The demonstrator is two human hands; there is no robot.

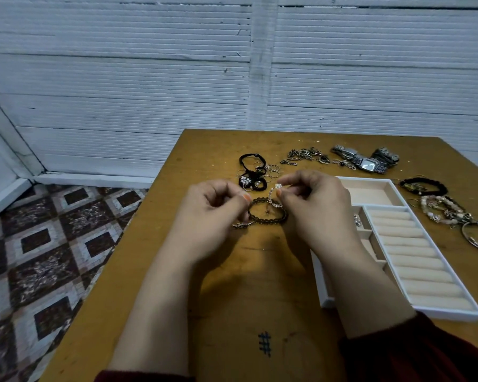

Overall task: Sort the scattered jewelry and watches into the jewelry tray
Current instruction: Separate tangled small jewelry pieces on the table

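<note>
Daintily, right hand (315, 205) pinches pearly beaded chain (274, 189); left hand (210, 208) curled, hold unclear.

Watches (366, 159) behind tray (450, 310).

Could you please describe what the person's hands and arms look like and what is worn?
The left dark red fabric sleeve and the right dark red fabric sleeve end near the elbows, leaving both forearms bare. The left hand and the right hand have orange polish on the thumbnails. No watch or band shows on either wrist.
</note>
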